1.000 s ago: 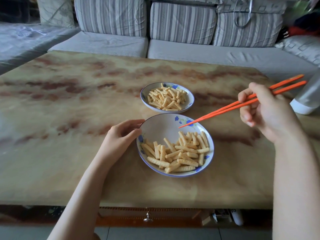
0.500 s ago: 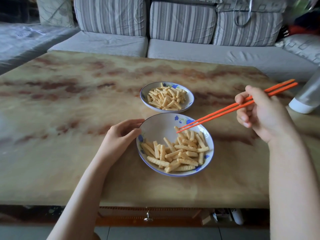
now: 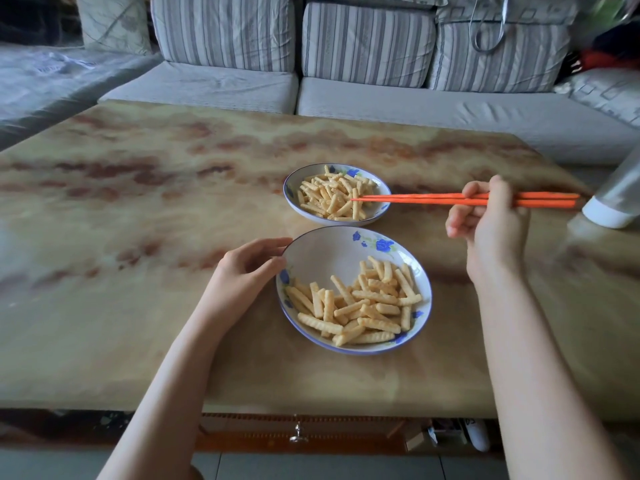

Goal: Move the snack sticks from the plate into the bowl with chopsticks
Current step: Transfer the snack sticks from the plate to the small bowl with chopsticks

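Your right hand [image 3: 491,233] pinches the orange chopsticks [image 3: 415,199], their tips among the snack sticks [image 3: 329,199] in the far bowl [image 3: 288,190]. Your left hand [image 3: 242,275] grips the rim of the near plate [image 3: 322,251], which holds more of them.

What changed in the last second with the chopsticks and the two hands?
The right hand swung the orange chopsticks from over the near plate to the far bowl, tips now among its snack sticks. The left hand stayed on the plate's rim; neither dish moved.
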